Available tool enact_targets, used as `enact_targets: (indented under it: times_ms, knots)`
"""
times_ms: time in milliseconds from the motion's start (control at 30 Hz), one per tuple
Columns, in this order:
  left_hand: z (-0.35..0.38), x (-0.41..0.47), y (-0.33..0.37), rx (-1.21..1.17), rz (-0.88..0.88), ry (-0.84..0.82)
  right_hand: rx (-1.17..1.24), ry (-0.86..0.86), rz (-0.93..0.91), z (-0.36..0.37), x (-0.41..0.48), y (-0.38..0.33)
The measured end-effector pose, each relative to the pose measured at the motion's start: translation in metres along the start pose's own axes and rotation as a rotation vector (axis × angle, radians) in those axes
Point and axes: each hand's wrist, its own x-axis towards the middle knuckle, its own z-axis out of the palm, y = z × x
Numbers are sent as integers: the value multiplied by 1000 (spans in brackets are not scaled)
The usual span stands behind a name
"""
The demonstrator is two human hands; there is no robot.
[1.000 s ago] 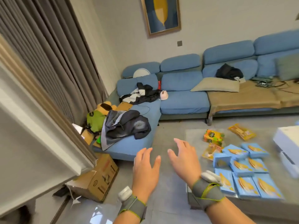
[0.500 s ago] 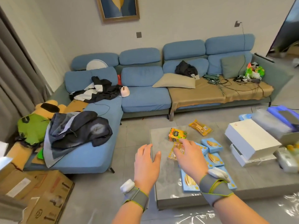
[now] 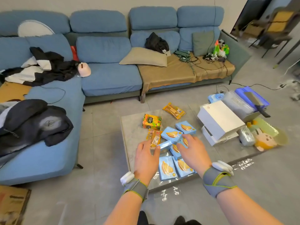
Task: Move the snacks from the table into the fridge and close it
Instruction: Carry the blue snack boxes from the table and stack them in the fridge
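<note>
A: Where are the snacks (image 3: 151,121) lying?
B: On the tabletop (image 3: 134,127), lower middle of the frame.
A: Are the hands grabbing any?
B: The left hand (image 3: 146,159) and right hand (image 3: 194,151) are hiding some blue boxes (image 3: 185,127). It is blurry, so I cannot tell either grip.

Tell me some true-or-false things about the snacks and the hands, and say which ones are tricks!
1. Several blue snack boxes lie on the low table. True.
2. The white box sits on the couch. False: it is on the table, right of the snacks.
3. The left hand and the right hand both reach over the table. True.
4. The beige pillow is on the floor. False: it lies on the blue sofa.
5. An orange snack packet lies near the table's far edge. True.
</note>
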Motion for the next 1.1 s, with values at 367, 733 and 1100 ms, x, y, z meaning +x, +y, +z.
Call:
enact_targets:
  times_ms: [367, 733, 1100]
  knots:
    - [79, 66, 19, 116, -142, -96, 79, -140, 133, -9, 105, 82]
    - [185, 109, 5, 142, -540, -230, 46, -384, 260, -24, 223, 203]
    - [258, 92, -107, 78, -976, -403, -13, -538, 506, 33, 264, 304]
